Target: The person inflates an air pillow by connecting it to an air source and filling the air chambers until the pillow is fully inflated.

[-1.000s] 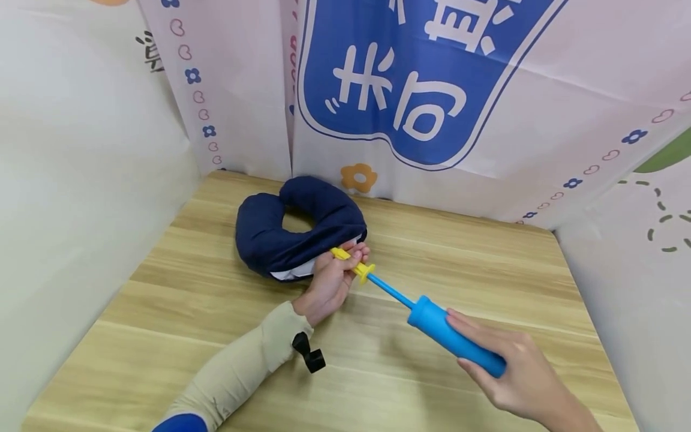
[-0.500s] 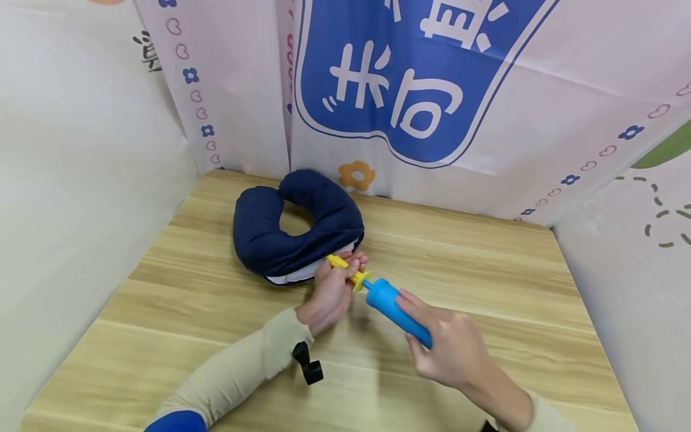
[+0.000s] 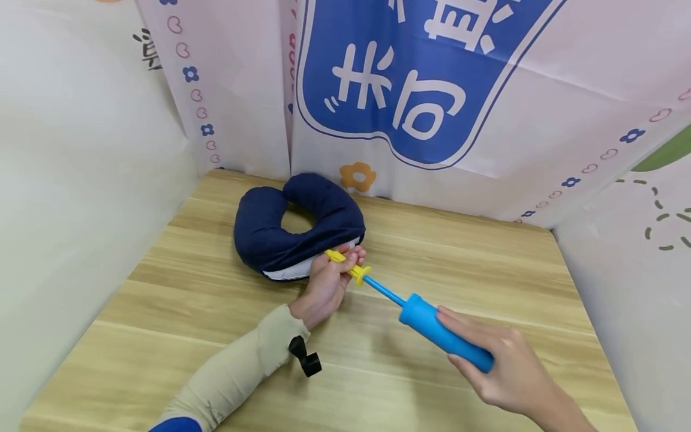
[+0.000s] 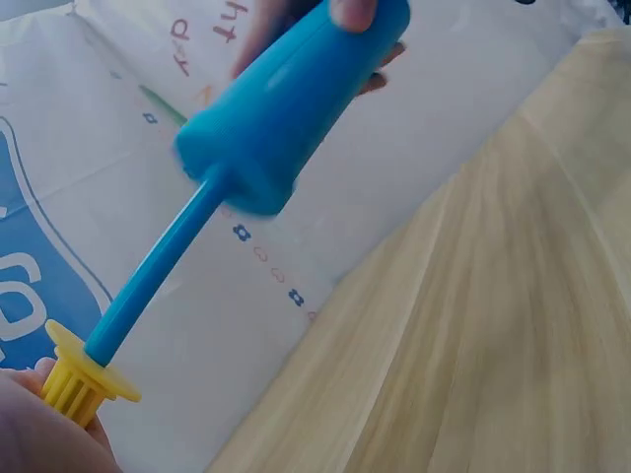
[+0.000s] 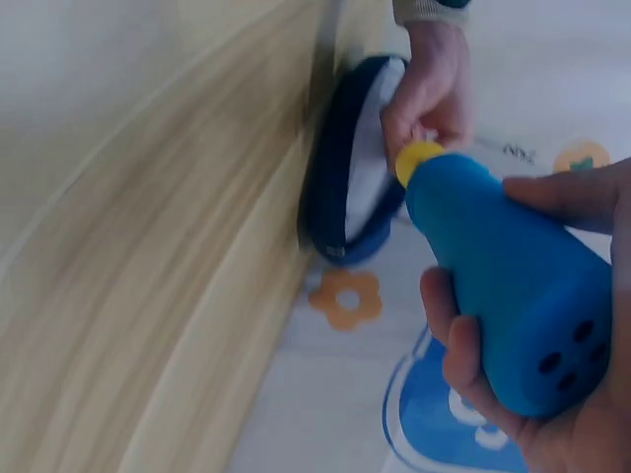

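A navy U-shaped neck pillow lies at the back left of the table, its cover parted along the near side with white lining showing. At that opening my left hand grips the yellow nozzle end of a blue hand pump. My right hand is wrapped around the blue barrel. Between barrel and yellow flange a length of thin blue rod is exposed; it shows in the left wrist view too. Where the nozzle tip meets the pillow is hidden by my left fingers.
The wood-grain table reaches back to a printed white cloth hung behind it, with white sheets at both sides. A black strap piece sticks out from my left sleeve.
My right hand pushed the pump barrel in toward the yellow flange, then drew it back out to the lower right, baring the rod again. My left hand stays at the pillow.
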Motion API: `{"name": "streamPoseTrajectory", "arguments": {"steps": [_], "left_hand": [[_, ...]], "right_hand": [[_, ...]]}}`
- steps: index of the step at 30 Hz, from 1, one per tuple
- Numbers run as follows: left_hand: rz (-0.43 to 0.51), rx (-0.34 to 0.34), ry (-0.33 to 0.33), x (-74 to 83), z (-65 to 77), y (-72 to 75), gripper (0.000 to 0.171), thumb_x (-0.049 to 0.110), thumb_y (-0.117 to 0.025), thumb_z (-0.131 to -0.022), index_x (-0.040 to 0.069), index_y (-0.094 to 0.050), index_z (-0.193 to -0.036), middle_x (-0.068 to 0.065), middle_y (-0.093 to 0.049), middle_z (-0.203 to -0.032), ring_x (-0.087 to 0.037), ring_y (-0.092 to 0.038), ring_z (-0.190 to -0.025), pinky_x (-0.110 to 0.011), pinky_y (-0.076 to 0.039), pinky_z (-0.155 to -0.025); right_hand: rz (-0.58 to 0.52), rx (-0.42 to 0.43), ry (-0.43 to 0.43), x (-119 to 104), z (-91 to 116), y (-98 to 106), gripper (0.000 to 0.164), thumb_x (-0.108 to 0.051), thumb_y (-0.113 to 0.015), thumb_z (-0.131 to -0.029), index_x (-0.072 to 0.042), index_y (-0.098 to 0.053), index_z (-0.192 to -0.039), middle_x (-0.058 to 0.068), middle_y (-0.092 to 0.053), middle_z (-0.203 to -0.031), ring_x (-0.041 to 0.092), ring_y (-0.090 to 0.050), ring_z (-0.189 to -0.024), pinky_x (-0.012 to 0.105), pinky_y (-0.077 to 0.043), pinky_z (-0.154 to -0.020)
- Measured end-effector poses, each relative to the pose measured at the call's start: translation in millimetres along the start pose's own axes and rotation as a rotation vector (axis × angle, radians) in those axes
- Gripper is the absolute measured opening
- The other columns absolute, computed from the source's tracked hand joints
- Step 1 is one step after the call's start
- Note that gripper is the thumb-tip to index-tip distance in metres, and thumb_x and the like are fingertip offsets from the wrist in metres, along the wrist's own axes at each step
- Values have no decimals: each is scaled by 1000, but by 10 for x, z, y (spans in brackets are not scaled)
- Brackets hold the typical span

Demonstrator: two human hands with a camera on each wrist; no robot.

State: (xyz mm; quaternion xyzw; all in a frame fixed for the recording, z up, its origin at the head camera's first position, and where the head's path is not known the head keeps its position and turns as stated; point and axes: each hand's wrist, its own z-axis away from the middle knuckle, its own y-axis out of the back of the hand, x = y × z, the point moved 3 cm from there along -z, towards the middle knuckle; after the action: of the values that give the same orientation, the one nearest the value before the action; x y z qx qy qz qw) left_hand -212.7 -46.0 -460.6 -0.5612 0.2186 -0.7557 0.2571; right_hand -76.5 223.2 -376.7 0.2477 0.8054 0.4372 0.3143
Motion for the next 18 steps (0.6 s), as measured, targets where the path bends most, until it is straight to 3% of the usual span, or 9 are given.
{"name": "streamPoseTrajectory", "arguments": {"steps": [3, 6, 12, 18], "left_hand": [[13, 14, 8, -26, 13, 1, 39, -9, -54, -104, -7, -41, -141, -7, -73, -115, -11, -72, -97, -21, -60, -88], [7, 50, 18, -30, 50, -32, 39, -9, -53, -104, -6, -41, -141, -9, -70, -121, -13, -70, -101, -22, -59, -90], [-30, 93, 19, -84, 118, -52, 38, -8, -53, -104, -6, -41, -141, -12, -68, -125, -17, -69, -107, -23, -58, -92], [-29, 53, 14, -103, 205, -42, 35, -6, -53, -105, -6, -42, -138, -10, -70, -120, -14, -71, -104, -22, -59, -93]], "right_hand": [[1, -22, -54, 21, 122, 108, 78, -7, -93, -71, -21, -68, -143, -2, -72, -139, 22, -78, -110, 7, -50, -97], [48, 2, -52, -17, 86, 99, 74, -8, -92, -70, -21, -70, -140, -2, -74, -135, 20, -79, -106, 13, -57, -90], [169, 68, 37, -224, -282, -266, 64, -11, -85, -69, -12, -75, -132, 4, -78, -128, 19, -81, -84, 33, -64, -64], [157, 77, 51, -246, -510, -511, 60, -14, -85, -72, -11, -75, -131, 5, -77, -130, 18, -80, -81, 34, -64, -62]]}}
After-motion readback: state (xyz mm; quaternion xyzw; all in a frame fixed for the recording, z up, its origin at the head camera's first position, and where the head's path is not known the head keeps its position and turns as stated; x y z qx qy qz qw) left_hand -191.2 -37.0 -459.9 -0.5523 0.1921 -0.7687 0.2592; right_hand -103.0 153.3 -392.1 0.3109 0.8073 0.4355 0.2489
